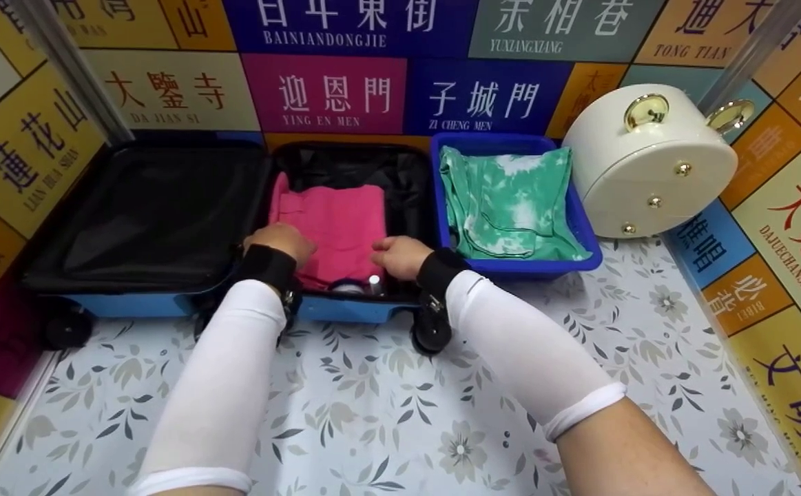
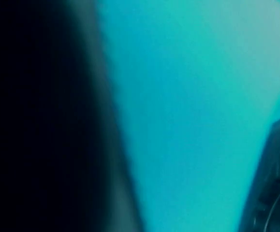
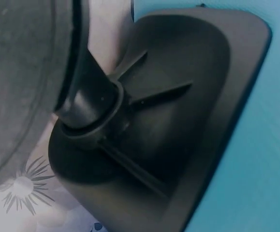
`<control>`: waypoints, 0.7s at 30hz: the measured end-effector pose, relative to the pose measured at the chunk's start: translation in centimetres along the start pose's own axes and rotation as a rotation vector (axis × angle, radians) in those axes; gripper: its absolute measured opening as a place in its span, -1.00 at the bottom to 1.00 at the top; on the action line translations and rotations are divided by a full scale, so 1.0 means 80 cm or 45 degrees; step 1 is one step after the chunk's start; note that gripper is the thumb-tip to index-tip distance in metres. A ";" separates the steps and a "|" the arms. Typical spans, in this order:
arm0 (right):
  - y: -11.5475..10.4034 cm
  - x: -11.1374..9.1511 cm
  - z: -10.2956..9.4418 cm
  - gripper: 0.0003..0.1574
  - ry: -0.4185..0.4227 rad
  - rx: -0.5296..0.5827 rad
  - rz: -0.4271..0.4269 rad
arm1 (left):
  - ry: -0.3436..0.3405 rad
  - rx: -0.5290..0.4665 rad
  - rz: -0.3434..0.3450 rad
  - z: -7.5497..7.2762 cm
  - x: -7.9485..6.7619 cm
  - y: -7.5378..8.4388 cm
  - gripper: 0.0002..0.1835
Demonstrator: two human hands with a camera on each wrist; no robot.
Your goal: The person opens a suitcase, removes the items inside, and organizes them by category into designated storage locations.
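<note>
Left hand (image 1: 279, 242) and right hand (image 1: 401, 257) touch pink cloth (image 1: 337, 224) inside an open suitcase (image 1: 341, 309).
Head view: fingers bend loosely; whether either pinches, one cannot tell. A blue basket (image 1: 521, 267) stands right of the suitcase. Left wrist: blue shell (image 2: 178, 121), dark blur. Right wrist: a suitcase wheel (image 3: 21, 72) blocks the view.
</note>
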State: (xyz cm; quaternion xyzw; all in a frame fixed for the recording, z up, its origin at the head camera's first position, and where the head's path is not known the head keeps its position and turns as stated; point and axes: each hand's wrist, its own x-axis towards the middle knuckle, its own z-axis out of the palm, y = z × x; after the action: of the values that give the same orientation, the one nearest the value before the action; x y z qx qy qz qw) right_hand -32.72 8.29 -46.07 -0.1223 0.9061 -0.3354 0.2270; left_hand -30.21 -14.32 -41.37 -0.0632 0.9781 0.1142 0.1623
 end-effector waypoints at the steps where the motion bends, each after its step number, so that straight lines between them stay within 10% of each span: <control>1: 0.000 0.000 0.000 -0.33 0.009 0.003 0.006 | -0.010 0.004 0.008 0.000 0.000 0.000 -0.30; 12: -0.002 0.001 0.006 -0.43 0.041 0.371 0.100 | -0.171 0.024 0.118 0.003 0.004 -0.004 -0.34; 21: -0.004 0.006 0.011 -0.35 0.029 0.734 0.178 | -0.107 -0.009 0.081 0.005 0.011 -0.008 -0.32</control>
State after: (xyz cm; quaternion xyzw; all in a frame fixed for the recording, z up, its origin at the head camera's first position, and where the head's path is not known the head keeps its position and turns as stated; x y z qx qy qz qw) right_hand -32.66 7.40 -46.62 0.0136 0.7823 -0.5637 0.2648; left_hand -30.82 -14.93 -42.14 -0.0280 0.9715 0.1253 0.1991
